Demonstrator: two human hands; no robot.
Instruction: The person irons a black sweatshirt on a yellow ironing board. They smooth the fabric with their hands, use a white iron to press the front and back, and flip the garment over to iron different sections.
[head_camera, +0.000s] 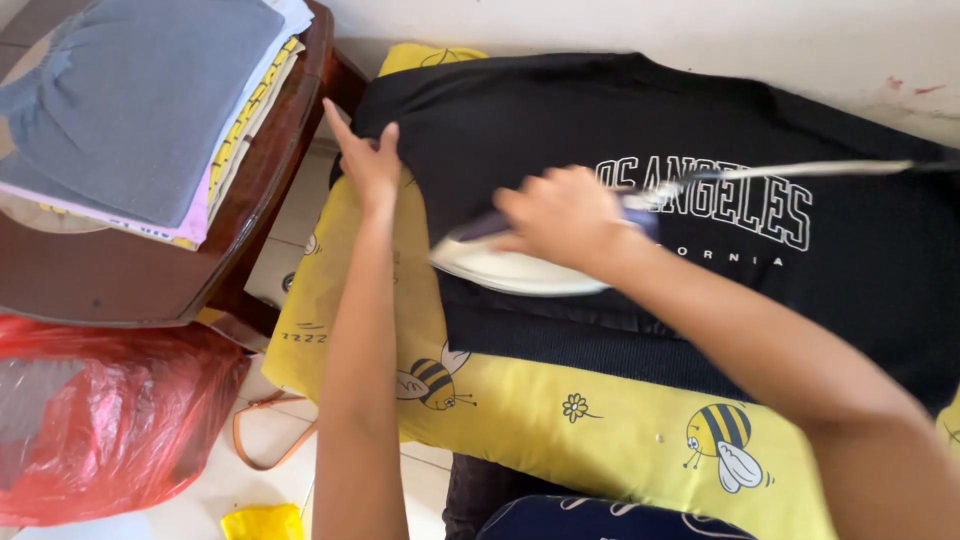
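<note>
A black sweatshirt (620, 130) with white printed lettering lies flat on a yellow cloth with bee drawings (560, 410). My right hand (560, 215) grips the handle of a white and purple iron (500, 265) pressed on the sweatshirt's lower part; its cord (800, 170) runs off to the right. At the garment's left edge, my left hand (368, 158) rests with fingers spread, holding the fabric down.
A dark wooden stool (270, 200) at the left carries a stack of folded clothes (140, 100). A red plastic bag (90, 420) lies on the tiled floor below it, beside a tan strap (262, 440). A white wall (700, 40) runs behind.
</note>
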